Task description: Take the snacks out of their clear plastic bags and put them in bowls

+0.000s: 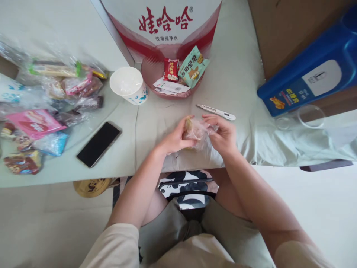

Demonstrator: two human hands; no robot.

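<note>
Plastic wrapper [205, 136], clear and crinkled, around a tan item [191, 130], held up between both hands over the near edge of the counter [150, 126]. Can't tell what the item is through the film.

Left grip [176, 137]: grasping the wrapped item, thumb on near side, fingers on far side. Right grip [225, 134]: pinching the loose end of the wrapper, thumb and fingers together on the film.

White cutter knife [216, 111] lies just beyond the right grip; can't tell if the blade is out. Reddish ribbed bowl [147, 76] farther back, holding a red packet [171, 69], a mint-green packet [194, 67] tilted against its right side, and white wrappers [172, 86]. Paper cup [129, 86] upright just left of the bowl. Black phone [99, 144] lies screen up, left of the left grip. Pile of packaged snacks at far left, pink packet [35, 123] among them. Blue jug [306, 67] at far right, clear cup [311, 117] near its base
</note>
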